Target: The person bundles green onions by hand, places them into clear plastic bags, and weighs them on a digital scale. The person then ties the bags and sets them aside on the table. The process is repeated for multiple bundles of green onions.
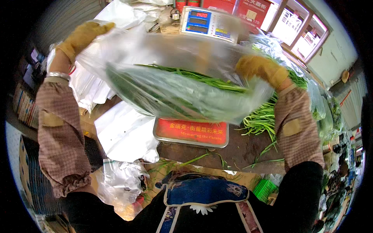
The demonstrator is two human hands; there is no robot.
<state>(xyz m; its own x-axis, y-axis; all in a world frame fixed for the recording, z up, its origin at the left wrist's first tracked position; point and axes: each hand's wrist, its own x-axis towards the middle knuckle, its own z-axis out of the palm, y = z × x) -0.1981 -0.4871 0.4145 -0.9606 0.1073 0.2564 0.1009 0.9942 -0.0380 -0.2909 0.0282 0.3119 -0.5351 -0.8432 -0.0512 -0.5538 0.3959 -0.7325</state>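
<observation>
A large clear plastic bag [174,93] hangs between my two gloved hands, over the weighing pan. Inside it lies a bunch of long, thin green vegetables [201,78], like chives, seen through the film and at the bag's mouth. My left hand [84,36], in a yellow glove, grips the bag's upper left edge. The right hand [260,70], in a matching glove and slightly blurred, holds the other end. Below the bag is the red-topped pan of a scale [191,132], partly covered by it. The scale's lit display panel [208,24] stands behind.
White plastic bags [128,131] lie left of the scale. Loose greens [260,121] spread on the dark table [247,148] at right, with bagged greens [313,102] beyond my right sleeve. Crumpled plastic [122,180] and a green basket [265,189] sit lower down. Red boxes [250,13] stand at the back.
</observation>
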